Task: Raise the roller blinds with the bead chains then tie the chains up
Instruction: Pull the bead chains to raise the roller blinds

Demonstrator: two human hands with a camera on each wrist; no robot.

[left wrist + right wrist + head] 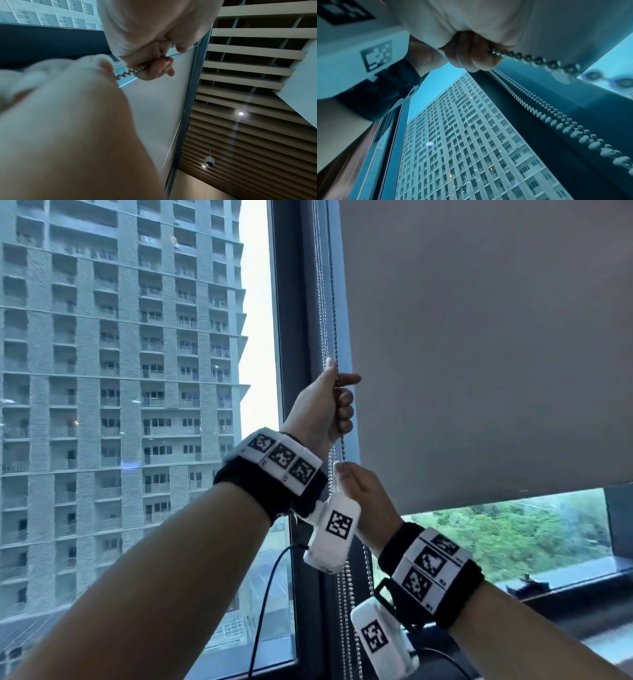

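Note:
A grey roller blind (pixel 479 337) covers most of the right window; its bottom edge hangs above a strip of bare glass. Several bead chains (pixel 322 302) run down the dark frame beside it. My left hand (pixel 337 392) is raised and grips a darker chain (pixel 334 313) in its curled fingers (pixel 154 69). Just below, my right hand (pixel 346 470) pinches the same chain (pixel 530 59), with its fingers (pixel 471 58) curled round it. Loose chains (pixel 346 611) hang down past both wrists.
The dark window mullion (pixel 294 337) stands left of the chains, and a tower block (pixel 120 371) shows through the uncovered left pane. A black cable (pixel 270 594) dangles under my left wrist. A dark sill (pixel 565 594) runs along the lower right. A slatted ceiling (pixel 248 67) is overhead.

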